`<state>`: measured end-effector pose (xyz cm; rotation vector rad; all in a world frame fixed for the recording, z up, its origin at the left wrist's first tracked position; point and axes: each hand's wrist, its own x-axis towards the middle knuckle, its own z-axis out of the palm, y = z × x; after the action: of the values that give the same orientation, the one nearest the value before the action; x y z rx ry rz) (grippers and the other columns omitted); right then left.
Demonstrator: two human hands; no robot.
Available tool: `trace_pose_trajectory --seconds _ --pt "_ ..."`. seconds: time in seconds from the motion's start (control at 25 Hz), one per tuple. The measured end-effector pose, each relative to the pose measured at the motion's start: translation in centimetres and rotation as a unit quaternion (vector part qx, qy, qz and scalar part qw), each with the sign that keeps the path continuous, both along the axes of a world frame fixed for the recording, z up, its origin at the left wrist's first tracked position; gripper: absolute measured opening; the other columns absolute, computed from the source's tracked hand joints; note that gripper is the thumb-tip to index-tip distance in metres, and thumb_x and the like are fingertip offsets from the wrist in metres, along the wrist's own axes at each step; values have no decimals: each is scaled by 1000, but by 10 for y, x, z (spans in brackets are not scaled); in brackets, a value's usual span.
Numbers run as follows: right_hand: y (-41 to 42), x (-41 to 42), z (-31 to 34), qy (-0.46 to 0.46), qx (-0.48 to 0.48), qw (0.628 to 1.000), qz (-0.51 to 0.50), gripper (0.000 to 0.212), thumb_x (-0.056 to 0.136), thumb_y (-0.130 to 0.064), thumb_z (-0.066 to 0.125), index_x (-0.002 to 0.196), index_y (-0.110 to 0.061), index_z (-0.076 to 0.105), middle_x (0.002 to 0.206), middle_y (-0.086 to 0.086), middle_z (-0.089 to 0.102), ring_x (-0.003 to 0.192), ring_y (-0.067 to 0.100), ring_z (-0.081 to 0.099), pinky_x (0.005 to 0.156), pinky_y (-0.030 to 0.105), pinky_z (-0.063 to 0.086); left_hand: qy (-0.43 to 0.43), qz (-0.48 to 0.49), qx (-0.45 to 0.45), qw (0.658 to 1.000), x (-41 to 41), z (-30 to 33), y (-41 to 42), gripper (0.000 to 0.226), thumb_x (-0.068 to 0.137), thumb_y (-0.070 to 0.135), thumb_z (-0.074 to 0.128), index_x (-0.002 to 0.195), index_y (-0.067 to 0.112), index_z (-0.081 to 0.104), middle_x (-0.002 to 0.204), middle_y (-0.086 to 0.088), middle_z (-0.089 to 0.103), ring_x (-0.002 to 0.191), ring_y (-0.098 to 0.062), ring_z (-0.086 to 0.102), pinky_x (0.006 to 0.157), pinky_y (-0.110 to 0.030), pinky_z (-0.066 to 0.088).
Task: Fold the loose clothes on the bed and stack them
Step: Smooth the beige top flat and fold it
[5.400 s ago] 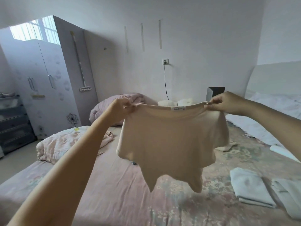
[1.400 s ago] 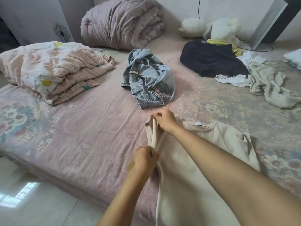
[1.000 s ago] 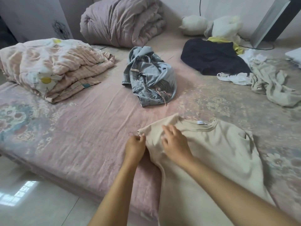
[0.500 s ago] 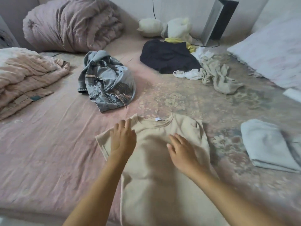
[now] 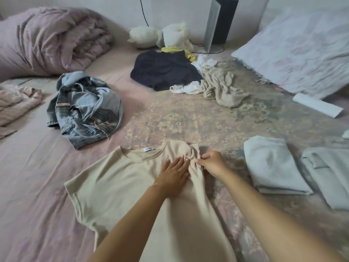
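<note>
T-shirt point(image 5: 117, 184) lies flat on the bed point(image 5: 34, 186) at the near edge, left hand point(image 5: 174, 173) on it, right hand point(image 5: 212, 163) at its right shoulder. Jeans point(image 5: 85, 108) behind-left, dark garment point(image 5: 162, 70) and crumpled top point(image 5: 221, 87) behind, two folded pieces point(image 5: 272, 163) right.

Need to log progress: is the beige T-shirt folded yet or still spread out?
Spread, unfolded: the beige T-shirt lies flat, left sleeve out, right sleeve bunched where the right hand pinches it.

Dim, soft, even indoor light; source not visible. Faint shadows lie under the forearms. No glare. Wide-angle bending at the edges. Slight blur overall, stronger toward the bottom.
</note>
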<state>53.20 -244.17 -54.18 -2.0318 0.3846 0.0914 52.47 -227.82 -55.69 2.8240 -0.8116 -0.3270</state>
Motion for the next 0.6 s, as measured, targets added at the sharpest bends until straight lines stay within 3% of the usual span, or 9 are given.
trace_pose_trajectory --seconds 0.08,0.16,0.28,0.36,0.44,0.48,0.56,0.6 --pt "-1 -1 1 -5 -32 999 22 26 78 -10 70 57 -16 56 55 1 51 57 13 47 58 30 36 23 97 -137 986 6 4 -3 44 102 29 32 145 19 31 148 -2 39 138 -17 32 113 -33 17" --pt "-4 -7 2 -86 -25 996 17 24 81 -10 66 63 -23 57 66 -1 59 67 14 54 66 32 44 12 166 -243 956 23 17 -8 41 99 19 39 141 17 38 135 -11 50 124 -26 47 104 -38 34" --pt "-4 -27 11 -111 39 991 70 19 89 -11 60 80 -28 60 85 -13 64 81 -1 59 74 15 45 28 88 -228 969 54 35 -23 53 93 -1 40 144 15 36 139 -17 37 126 -32 40 105 -44 34" --pt "-4 -35 14 -135 71 983 98 23 91 -13 59 81 -34 60 88 -17 65 86 -6 60 79 12 44 107 132 -225 959 65 47 -36 42 99 11 37 141 16 41 141 -18 39 129 -33 39 108 -42 32" --pt "-6 -36 16 -159 80 978 105 24 91 -13 59 83 -36 60 92 -17 66 95 0 61 85 16 45 172 152 -158 960 72 52 -44 44 102 36 28 136 13 44 134 -22 47 126 -36 42 107 -42 33" --pt "-7 -35 18 -168 81 978 92 19 92 -13 58 86 -32 61 94 -13 66 98 5 62 85 18 45 180 122 -63 974 72 57 -45 49 102 43 23 137 16 42 134 -20 47 128 -36 40 109 -44 29" --pt "-9 -35 17 -149 80 985 35 4 91 -18 60 94 -19 62 97 -5 66 97 9 62 82 21 46 102 58 116 986 70 56 -42 46 100 48 24 136 28 44 132 -14 46 131 -32 32 111 -49 21" --pt "-9 -37 15 -118 75 990 10 7 90 -20 62 95 -16 61 97 -4 66 95 11 62 81 23 47 66 41 135 988 69 54 -40 44 98 51 29 128 27 51 127 -12 47 128 -30 33 110 -49 20"
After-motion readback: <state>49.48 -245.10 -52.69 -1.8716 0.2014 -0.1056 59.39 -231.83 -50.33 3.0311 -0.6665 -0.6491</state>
